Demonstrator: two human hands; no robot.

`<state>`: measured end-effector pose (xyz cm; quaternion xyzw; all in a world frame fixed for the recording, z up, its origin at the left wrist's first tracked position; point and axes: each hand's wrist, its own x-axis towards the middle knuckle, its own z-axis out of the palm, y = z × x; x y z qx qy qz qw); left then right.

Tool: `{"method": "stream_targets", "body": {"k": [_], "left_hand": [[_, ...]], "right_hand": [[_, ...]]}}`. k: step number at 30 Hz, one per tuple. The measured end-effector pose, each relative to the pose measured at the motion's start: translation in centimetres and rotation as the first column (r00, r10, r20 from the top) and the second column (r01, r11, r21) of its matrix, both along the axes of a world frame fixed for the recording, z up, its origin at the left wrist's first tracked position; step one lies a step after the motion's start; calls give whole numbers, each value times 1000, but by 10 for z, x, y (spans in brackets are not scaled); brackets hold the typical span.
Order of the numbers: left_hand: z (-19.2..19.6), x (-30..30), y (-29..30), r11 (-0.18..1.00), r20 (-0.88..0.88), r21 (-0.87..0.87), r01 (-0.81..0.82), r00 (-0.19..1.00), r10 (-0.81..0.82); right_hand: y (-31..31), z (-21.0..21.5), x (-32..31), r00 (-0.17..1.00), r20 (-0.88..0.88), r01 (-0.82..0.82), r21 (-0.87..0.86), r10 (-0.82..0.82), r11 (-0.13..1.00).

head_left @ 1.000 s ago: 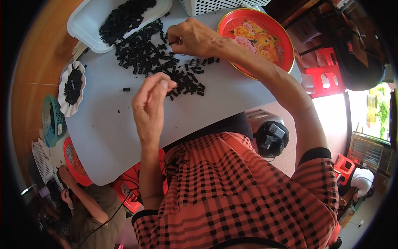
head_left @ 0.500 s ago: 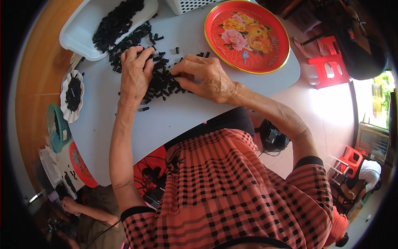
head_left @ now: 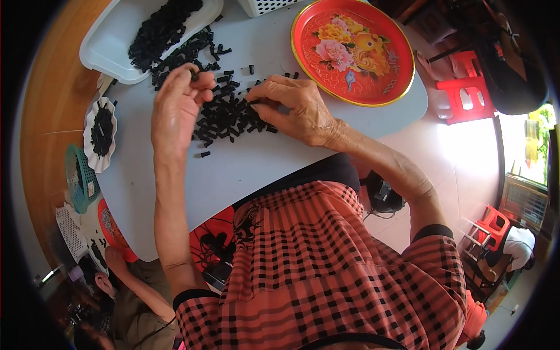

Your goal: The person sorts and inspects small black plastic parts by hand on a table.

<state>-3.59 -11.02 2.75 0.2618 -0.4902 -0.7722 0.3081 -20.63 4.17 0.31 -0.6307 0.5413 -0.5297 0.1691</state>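
Observation:
Small black cylindrical parts [head_left: 224, 119] lie in a loose heap on the pale grey-blue table [head_left: 175, 216]. My left hand [head_left: 175, 111] is raised just left of the heap, palm partly turned up, with a small black part [head_left: 194, 76] pinched between thumb and fingertips. At the heap's right side my right hand [head_left: 296, 111] closes thumb and forefinger on another small black part [head_left: 254, 102]. Its other fingers are curled in. A few single parts lie apart from the heap, one of them a black cylinder [head_left: 205, 154] on the near side.
A white tub [head_left: 105, 52] with many black parts stands at the far left. Below it is a white scalloped dish [head_left: 90, 137] with more. A red flowered tray [head_left: 303, 41] lies at the far right, beside a white perforated basket [head_left: 268, 6]. Another person's arm [head_left: 143, 286] shows at lower left.
My left hand has lifted off the heap and moved slightly left, turning its palm up with a black part in its fingertips. My right hand stays almost in place.

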Motion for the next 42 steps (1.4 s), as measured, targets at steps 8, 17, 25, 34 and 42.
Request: {"method": "stream_targets", "body": {"k": [8, 17, 25, 34, 42], "left_hand": [[2, 1, 39, 991, -24, 122, -51, 998, 55], [0, 3, 67, 990, -38, 138, 16, 999, -11], [-3, -21, 111, 991, -69, 117, 57, 996, -49], [-8, -30, 123, 995, -25, 7, 102, 994, -102], [-19, -34, 127, 998, 10, -10, 60, 998, -60]], "right_hand": [[-46, 11, -2, 976, -210, 48, -57, -59, 997], [-47, -1, -3, 947, -320, -35, 0, 33, 999], [20, 33, -50, 947, -300, 104, -66, -119, 992], [70, 39, -176, 533, -798, 547, 72, -281, 834], [63, 46, -169, 606, -759, 611, 254, -237, 750]]}}
